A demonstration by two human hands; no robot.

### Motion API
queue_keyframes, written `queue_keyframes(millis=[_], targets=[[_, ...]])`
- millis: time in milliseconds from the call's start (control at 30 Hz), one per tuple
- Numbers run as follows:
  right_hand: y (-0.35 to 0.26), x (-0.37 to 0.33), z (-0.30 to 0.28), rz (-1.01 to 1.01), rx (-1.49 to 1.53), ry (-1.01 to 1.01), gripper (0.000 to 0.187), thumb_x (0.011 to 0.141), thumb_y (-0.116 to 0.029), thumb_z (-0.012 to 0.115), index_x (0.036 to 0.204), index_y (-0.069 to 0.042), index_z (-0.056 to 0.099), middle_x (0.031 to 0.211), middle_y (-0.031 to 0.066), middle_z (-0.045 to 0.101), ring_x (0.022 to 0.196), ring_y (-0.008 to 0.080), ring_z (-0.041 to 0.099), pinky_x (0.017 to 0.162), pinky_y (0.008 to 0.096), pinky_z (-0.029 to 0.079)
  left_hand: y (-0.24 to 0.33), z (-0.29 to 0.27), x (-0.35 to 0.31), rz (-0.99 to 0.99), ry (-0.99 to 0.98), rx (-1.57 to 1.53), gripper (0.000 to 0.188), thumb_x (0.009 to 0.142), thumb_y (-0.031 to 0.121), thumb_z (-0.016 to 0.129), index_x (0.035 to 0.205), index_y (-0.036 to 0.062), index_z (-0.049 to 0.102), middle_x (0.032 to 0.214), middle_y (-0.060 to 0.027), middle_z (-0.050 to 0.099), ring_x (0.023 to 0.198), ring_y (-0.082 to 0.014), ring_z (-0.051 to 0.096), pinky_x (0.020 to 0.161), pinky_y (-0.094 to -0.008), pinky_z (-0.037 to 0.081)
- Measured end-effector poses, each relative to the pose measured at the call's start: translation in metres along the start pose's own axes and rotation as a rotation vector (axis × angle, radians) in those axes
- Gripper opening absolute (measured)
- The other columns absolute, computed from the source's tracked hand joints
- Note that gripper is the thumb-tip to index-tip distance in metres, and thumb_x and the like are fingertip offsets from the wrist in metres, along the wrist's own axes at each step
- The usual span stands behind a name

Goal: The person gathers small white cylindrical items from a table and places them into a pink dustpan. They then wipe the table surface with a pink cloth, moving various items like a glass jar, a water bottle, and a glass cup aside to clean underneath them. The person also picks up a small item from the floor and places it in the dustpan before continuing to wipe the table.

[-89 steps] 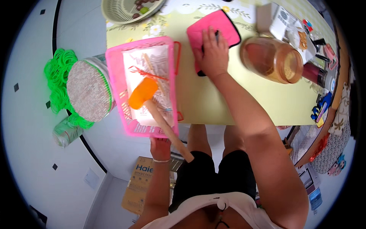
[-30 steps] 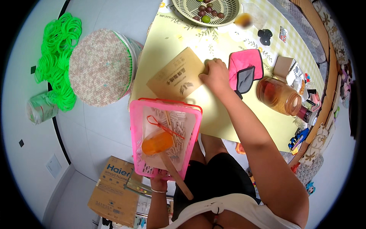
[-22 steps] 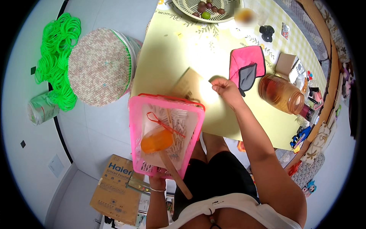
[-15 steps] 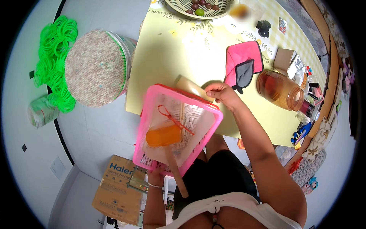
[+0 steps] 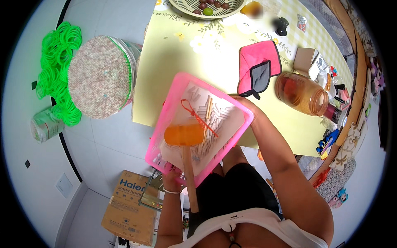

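Note:
A pink plastic basket (image 5: 197, 84) is tilted in front of me, held off the table's near edge. My left hand (image 5: 173, 177) grips its lower left rim. My right hand (image 5: 247, 108) is at its upper right corner, the fingers partly hidden behind the rim. Inside lies a mallet with an orange head (image 5: 184, 134) and a wooden handle that sticks out over the near rim. Under and beside it are many small white sticks (image 5: 225, 113), long wooden sticks (image 5: 208, 108) and a red cord (image 5: 198, 119). A pale sheet lines the basket.
On the table (image 5: 157, 95) lie a pink and grey cloth (image 5: 259, 68), a large jar of amber liquid (image 5: 301, 93), an open box (image 5: 306, 62) and a fruit basket (image 5: 206, 14). At left stand a covered bucket (image 5: 99, 76), green rings (image 5: 62, 62) and a cardboard box (image 5: 128, 206).
My right hand has let go of a flat tan piece at the table and taken the basket's right corner. The basket has moved up and right; the tan piece is out of sight.

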State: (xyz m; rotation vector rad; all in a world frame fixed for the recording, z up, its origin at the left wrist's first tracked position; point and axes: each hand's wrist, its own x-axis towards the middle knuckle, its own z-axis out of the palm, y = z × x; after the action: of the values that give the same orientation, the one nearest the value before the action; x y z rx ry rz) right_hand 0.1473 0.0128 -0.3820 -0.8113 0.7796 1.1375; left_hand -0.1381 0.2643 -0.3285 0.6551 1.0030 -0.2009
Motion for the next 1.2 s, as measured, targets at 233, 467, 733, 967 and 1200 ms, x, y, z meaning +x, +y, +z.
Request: queue_keyframes(millis=[233,467,733,967,1200], targets=[[0.021,0.017,-0.042,0.078,0.409,-0.428,0.046,0.093,-0.025,0.054,0.127,0.004,0.049,0.114,0.0162,0.060,0.093,0.0236,0.061,0.084,0.0385,0.051,-0.002,0.002,0.014,0.065,-0.007,0.007,0.072,0.066,0.003,0.053,0.135,-0.0040,0.035,0.129,-0.0144,0.050,0.119,-0.0281,0.051,0.100,-0.0392,0.044],[0.055,0.006,-0.017,-0.121,0.567,-0.319,0.055,0.098,-0.045,0.036,0.137,-0.007,0.043,0.130,0.0104,0.052,0.114,0.0251,0.052,0.099,0.0425,0.042,-0.013,0.022,0.020,0.153,-0.097,-0.250,0.072,0.085,0.033,0.061,0.141,0.0016,0.029,0.138,-0.0135,0.044,0.125,-0.0304,0.046,0.103,-0.0450,0.039],[0.081,0.006,-0.019,-0.110,0.484,-0.255,0.063,0.095,-0.049,0.042,0.141,-0.005,0.036,0.140,0.0134,0.044,0.124,0.0272,0.046,0.104,0.0444,0.039,-0.019,0.018,0.029,0.135,-0.169,-0.278,0.083,0.083,0.046,0.061,0.143,0.0020,0.026,0.140,-0.0129,0.042,0.126,-0.0317,0.044,0.104,-0.0467,0.037],[0.063,-0.014,-0.009,-0.078,0.007,0.194,0.060,0.096,-0.046,0.042,0.136,-0.001,0.040,0.126,0.0121,0.056,0.108,0.0246,0.058,0.092,0.0391,0.049,-0.019,0.023,0.036,0.139,-0.234,-0.427,0.077,0.076,0.027,0.059,0.141,-0.0003,0.028,0.134,-0.0163,0.045,0.120,-0.0322,0.049,0.099,-0.0438,0.043],[-0.056,-0.029,-0.035,-1.393,-1.315,1.047,0.047,0.082,-0.016,0.065,0.125,-0.002,0.052,0.122,0.0209,0.055,0.112,0.0386,0.049,0.096,0.0440,0.037,-0.006,0.000,0.008,0.138,-0.094,-0.448,0.085,0.071,0.028,0.058,0.143,-0.0010,0.023,0.135,-0.0188,0.042,0.120,-0.0328,0.049,0.098,-0.0427,0.043]])
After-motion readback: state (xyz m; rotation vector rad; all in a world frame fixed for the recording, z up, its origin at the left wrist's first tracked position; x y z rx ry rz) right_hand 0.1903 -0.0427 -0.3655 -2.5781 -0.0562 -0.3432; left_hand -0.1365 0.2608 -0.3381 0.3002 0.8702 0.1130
